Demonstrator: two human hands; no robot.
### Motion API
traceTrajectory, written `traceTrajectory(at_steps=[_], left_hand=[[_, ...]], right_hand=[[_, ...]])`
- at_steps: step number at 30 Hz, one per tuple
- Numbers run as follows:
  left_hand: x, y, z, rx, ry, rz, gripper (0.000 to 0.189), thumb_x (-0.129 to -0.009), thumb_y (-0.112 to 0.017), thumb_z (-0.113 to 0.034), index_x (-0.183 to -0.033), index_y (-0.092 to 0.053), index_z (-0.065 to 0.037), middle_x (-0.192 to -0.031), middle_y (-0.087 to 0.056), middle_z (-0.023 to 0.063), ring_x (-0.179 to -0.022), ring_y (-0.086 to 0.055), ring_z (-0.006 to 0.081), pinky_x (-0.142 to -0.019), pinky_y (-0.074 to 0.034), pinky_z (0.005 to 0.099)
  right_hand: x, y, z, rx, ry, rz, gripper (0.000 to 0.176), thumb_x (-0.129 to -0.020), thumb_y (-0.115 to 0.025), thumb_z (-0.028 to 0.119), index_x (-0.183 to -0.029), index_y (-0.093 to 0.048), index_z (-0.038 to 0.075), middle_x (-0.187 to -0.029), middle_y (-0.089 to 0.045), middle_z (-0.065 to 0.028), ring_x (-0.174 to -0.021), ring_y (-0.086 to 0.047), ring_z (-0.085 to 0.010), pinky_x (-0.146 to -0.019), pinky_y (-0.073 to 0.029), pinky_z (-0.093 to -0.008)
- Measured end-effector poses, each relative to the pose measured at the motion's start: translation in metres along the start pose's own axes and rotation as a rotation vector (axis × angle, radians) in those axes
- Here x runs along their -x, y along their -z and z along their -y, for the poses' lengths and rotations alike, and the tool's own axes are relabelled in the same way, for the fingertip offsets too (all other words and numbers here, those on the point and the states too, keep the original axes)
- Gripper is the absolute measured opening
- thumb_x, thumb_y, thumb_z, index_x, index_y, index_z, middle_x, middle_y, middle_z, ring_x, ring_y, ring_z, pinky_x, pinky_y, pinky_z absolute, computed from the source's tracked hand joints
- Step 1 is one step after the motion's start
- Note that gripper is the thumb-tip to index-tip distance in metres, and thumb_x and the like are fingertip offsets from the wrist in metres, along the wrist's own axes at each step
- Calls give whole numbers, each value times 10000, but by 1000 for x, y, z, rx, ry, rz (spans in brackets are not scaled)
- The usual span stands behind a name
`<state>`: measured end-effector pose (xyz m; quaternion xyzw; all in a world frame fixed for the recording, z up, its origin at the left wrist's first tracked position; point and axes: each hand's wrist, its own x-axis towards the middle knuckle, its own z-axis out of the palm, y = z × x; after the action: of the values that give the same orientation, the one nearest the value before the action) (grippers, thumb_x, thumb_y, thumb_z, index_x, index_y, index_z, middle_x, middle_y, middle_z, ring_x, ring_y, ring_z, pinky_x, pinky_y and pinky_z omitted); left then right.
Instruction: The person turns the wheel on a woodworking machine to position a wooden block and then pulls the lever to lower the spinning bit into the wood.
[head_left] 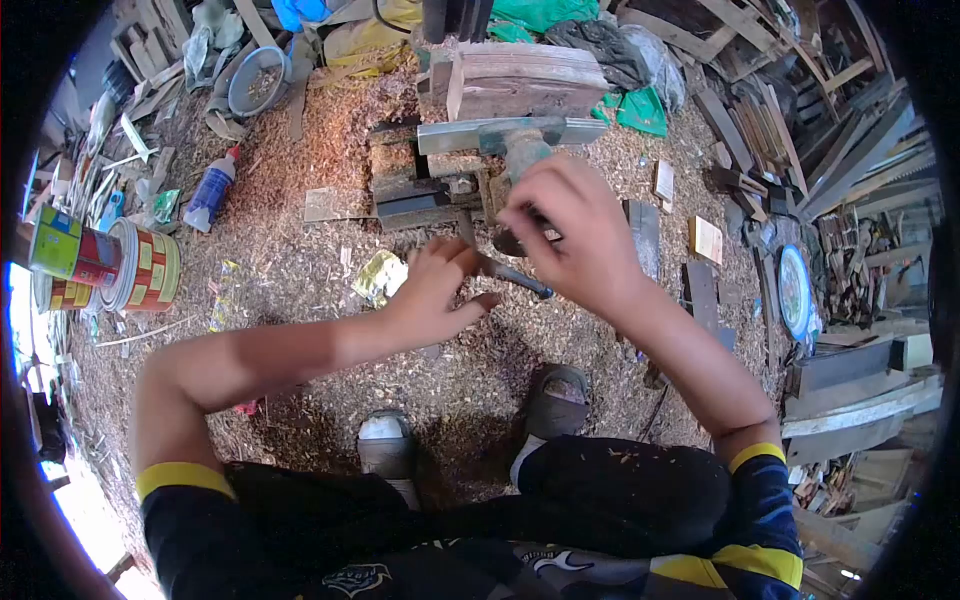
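My left hand [435, 295] reaches toward the middle, palm down, its thumb spread away from the fingers. Its fingertips touch or lie just beside a metal tool [515, 276] with a dark end, low in front of the clamp. Over to the right, my right hand [585, 235] is raised with thumb and fingers curled round; a dark rounded shape shows below the fingertips, and what they hold is hidden. Just beyond that hand is a metal piece with a long flat bar [450, 138]. Behind it stands a thick wooden block [530, 85]. A dark metal clamp-like block [412, 205] sits left of centre.
Wood shavings cover the floor [300, 270]. At left are stacked paint cans [150, 265], a blue-labelled bottle [211, 190] and a grey basin [260, 82]. Wood offcuts [705, 240] and a round blue-rimmed lid [795, 290] lie right. Two sandalled feet are below.
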<state>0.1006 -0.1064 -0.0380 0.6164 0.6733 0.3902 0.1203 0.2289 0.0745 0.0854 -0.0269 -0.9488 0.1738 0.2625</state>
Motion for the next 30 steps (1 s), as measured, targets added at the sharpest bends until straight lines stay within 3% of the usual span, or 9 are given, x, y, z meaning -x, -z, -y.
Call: traceTrajectory(at_steps=[4, 9, 11, 13, 16, 21, 25, 27, 30], left_hand=[[8, 78, 5, -79, -108, 410, 220, -962, -727, -303, -1043, -673, -105, -1157, -589, 100, -1140, -548, 308, -1000, -394, 461], [-2, 97, 8, -29, -88, 245, 178, -998, -688, -233, -964, -667, -59, -1035, -628, 68, -1052, -607, 249, -954, -452, 417], [-3, 89, 7, 208, 189, 227, 177, -1027, -657, -200, -969, -662, -33, -999, -646, 88, -1011, -637, 254, -919, -491, 399], [-5, 89, 13, 242, 115, 329, 187, -1038, -646, -203, -980, -661, -26, -996, -653, 96, -999, -643, 257, -910, -500, 394], [-12, 93, 16, 254, 31, 423, 201, -1049, -637, -210, -989, -662, -20, -993, -662, 100, -978, -650, 255, -891, -511, 388], [-19, 86, 20, 273, 41, 394, 220, -1049, -641, -227, -976, -666, -21, -968, -663, 87, -948, -653, 250, -872, -515, 380], [-22, 95, 9, 293, 73, 406, 226, -1049, -645, -225, -965, -667, -17, -947, -667, 87, -946, -657, 240, -855, -517, 373], [-20, 99, 10, 296, 20, 400, 223, -1048, -647, -223, -979, -677, -13, -964, -675, 90, -956, -660, 234, -860, -519, 368], [-17, 108, 17, 285, 19, 403, 214, -1050, -643, -216, -998, -694, -15, -978, -682, 89, -966, -661, 224, -873, -521, 369]], right_hand=[[56, -20, -35, -350, -317, -230, 217, -992, -691, 190, -1119, -599, 40, -1026, -616, -100, -963, -600, -235, -879, -486, -383], [76, -45, -41, -920, -814, -279, 243, -1123, -541, 312, -1134, -540, 69, -1000, -588, -18, -943, -531, -104, -836, -468, -304], [71, -48, -30, -1028, -812, -326, 259, -1111, -566, 330, -1105, -543, 72, -962, -584, -12, -910, -539, -107, -817, -476, -316], [66, -41, -25, -1132, -802, -359, 278, -1099, -592, 348, -1075, -546, 75, -925, -580, -6, -878, -547, -110, -797, -484, -329], [44, -16, -31, -319, -515, -49, 422, -951, -775, 411, -921, -587, 35, -849, -567, -105, -784, -652, -254, -719, -532, -411], [7, 11, 20, 189, -369, 213, 415, -875, -831, 417, -975, -642, 60, -975, -627, -191, -883, -646, -426, -757, -538, -484], [43, -3, -21, -243, -414, 25, 384, -961, -763, 387, -1080, -617, 53, -985, -620, -119, -886, -642, -268, -818, -524, -373], [63, -18, -40, -936, -761, -98, 335, -1053, -661, 376, -1117, -604, 52, -982, -597, -39, -942, -590, -160, -871, -482, -331], [71, -33, -43, -985, -778, -164, 322, -1100, -583, 389, -1120, -592, 67, -977, -563, -5, -954, -519, -114, -867, -450, -319]])
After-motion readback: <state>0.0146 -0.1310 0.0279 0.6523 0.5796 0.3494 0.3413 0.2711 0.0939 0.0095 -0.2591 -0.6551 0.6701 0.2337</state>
